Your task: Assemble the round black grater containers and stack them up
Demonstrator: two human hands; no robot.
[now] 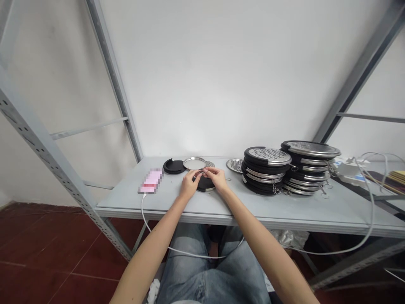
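My left hand [190, 184] and my right hand [215, 177] meet over a round black disc [205, 184] with a silver rim section, lying on the table in front of me. The fingertips of both hands are pinched together on a small metal piece [201, 171] at the disc's far edge. Its exact shape is too small to tell, and my fingers partly cover it. Just beyond my hands lie a silver ring [194, 163] and a perforated metal disc [209, 164]. Left of them sits a black round holder [174, 166] with a raised rim.
Two stacks of black and silver discs [267, 157] [310, 148], with small metal hooks hanging from them, stand on the right. A perforated plate [234, 165] lies beside them. A phone [151, 180] with a white cable [190, 254] is on the left. Metal posts [110, 71] frame the table [126, 198].
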